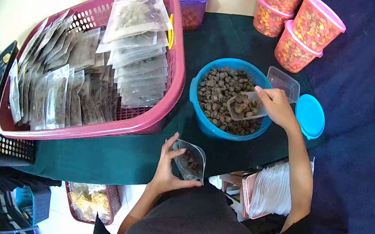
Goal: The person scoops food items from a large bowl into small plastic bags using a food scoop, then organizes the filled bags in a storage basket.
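My left hand (170,167) grips a small clear plastic pouch (192,160) close to my body, its mouth spread and some dark brown pieces inside. My right hand (276,107) is closed on a translucent plastic scoop (253,109) that carries several brown pieces. The scoop is tilted over the blue tub (194,93), which is filled with small round brown pieces (220,85). The pouch is apart from the tub, just in front of it and to the left.
A large pink basket (147,122) of filled pouches stands left. A clear rectangular container (286,84) and a blue lid (310,116) lie right of the tub. Pink-lidded tubs (298,49) stand behind. A stack of white bags (274,191) sits below the table edge.
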Demonstrator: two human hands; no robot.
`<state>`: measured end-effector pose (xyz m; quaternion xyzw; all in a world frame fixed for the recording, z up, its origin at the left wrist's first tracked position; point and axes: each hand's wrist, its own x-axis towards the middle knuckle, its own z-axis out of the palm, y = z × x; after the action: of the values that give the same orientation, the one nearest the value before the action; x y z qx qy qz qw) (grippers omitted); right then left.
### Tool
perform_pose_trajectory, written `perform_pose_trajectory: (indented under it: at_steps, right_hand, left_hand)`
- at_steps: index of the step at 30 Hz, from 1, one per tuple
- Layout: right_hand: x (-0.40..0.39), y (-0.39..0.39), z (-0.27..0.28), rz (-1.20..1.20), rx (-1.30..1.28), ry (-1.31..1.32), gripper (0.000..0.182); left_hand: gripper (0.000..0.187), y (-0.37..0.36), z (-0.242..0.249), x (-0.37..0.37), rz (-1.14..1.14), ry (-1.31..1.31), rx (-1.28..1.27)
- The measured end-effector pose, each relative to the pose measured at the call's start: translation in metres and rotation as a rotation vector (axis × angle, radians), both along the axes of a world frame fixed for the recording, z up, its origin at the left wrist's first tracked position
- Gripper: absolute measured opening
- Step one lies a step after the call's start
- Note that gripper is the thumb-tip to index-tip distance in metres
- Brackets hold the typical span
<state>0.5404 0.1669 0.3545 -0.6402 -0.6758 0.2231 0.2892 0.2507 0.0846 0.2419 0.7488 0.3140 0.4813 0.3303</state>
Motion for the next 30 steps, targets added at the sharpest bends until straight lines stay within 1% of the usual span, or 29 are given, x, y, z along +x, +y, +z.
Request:
perform_pose_trajectory:
  at_steps: [1, 3, 5, 6, 7, 8, 11, 12, 14, 15, 16, 18, 19, 20, 21, 22, 24, 25, 26, 28, 30]
  right_hand:
    - [-0.008, -0.008, 0.005, -0.001, 0.004, 0.011, 0.046]
    - [-0.018, -0.020, 0.005, 0.002, 0.065, -0.004, 0.044]
    - [-0.030, -0.032, 0.012, -0.022, 0.014, -0.028, 0.043]
    - [-0.037, -0.039, 0.016, -0.039, -0.032, -0.054, 0.041]
    - [-0.043, -0.045, 0.017, -0.025, 0.017, -0.059, 0.039]
    - [-0.049, -0.051, 0.020, -0.035, 0.013, -0.056, 0.039]
    - [-0.066, -0.066, 0.027, 0.006, -0.004, -0.179, 0.038]
    - [-0.071, -0.070, 0.026, -0.003, -0.008, -0.177, 0.038]
    - [-0.080, -0.076, 0.022, 0.053, 0.209, -0.364, 0.036]
    - [-0.086, -0.077, 0.022, 0.049, 0.226, -0.434, 0.032]
    - [-0.091, -0.078, 0.021, 0.040, 0.222, -0.433, 0.032]
    - [-0.102, -0.080, 0.018, 0.082, 0.388, -0.688, 0.030]
    - [-0.110, -0.081, 0.018, 0.103, 0.428, -0.753, 0.029]
    - [-0.116, -0.083, 0.017, 0.146, 0.465, -0.812, 0.027]
    - [-0.123, -0.085, 0.015, 0.170, 0.510, -0.831, 0.026]
    - [-0.130, -0.087, 0.013, 0.195, 0.556, -0.849, 0.025]
    - [-0.144, -0.091, 0.005, 0.302, 0.458, -1.011, 0.024]
    - [-0.150, -0.093, 0.003, 0.344, 0.401, -1.107, 0.018]
    - [-0.155, -0.094, 0.000, 0.368, 0.408, -1.180, 0.014]
    - [-0.161, -0.091, -0.008, 0.392, 0.431, -1.087, 0.011]
    - [-0.166, -0.091, -0.005, 0.396, 0.432, -1.114, 0.012]
  left_hand:
    - [0.081, 0.001, 0.000, -0.001, 0.002, -0.010, -0.001]
    - [0.079, 0.004, -0.005, -0.003, -0.002, 0.019, 0.018]
    - [0.074, 0.006, -0.005, -0.002, 0.008, 0.027, 0.057]
    - [0.074, 0.007, -0.005, -0.002, -0.002, 0.030, 0.054]
    - [0.074, 0.007, -0.005, -0.003, -0.010, 0.029, 0.052]
    - [0.074, 0.008, -0.005, -0.003, -0.019, 0.029, 0.051]
    - [0.074, 0.009, -0.003, -0.004, -0.038, 0.025, 0.042]
    - [0.074, 0.009, -0.002, -0.004, -0.048, 0.026, 0.039]
    - [0.073, 0.009, 0.000, -0.004, -0.046, 0.004, 0.027]
    - [0.073, 0.008, 0.003, -0.004, -0.044, 0.013, 0.022]
    - [0.073, 0.007, 0.003, -0.004, -0.054, 0.015, 0.020]
    - [0.076, 0.006, 0.004, -0.005, -0.042, 0.035, 0.004]
    - [0.076, 0.005, 0.003, -0.004, -0.050, 0.037, 0.003]
    - [0.080, 0.005, 0.001, -0.004, -0.054, 0.028, 0.002]
    - [0.084, 0.005, 0.000, -0.004, -0.057, 0.021, 0.002]
    - [0.084, 0.005, 0.000, -0.004, -0.061, 0.025, 0.002]
    - [0.090, 0.005, -0.001, -0.002, -0.075, -0.013, -0.025]
    - [0.093, 0.004, -0.003, -0.003, -0.091, 0.015, -0.024]
    - [0.093, 0.003, -0.004, -0.002, -0.091, 0.017, -0.023]
    - [0.094, 0.000, -0.005, 0.003, -0.073, -0.034, -0.039]
    - [0.094, -0.001, -0.004, 0.005, -0.063, -0.038, 0.001]
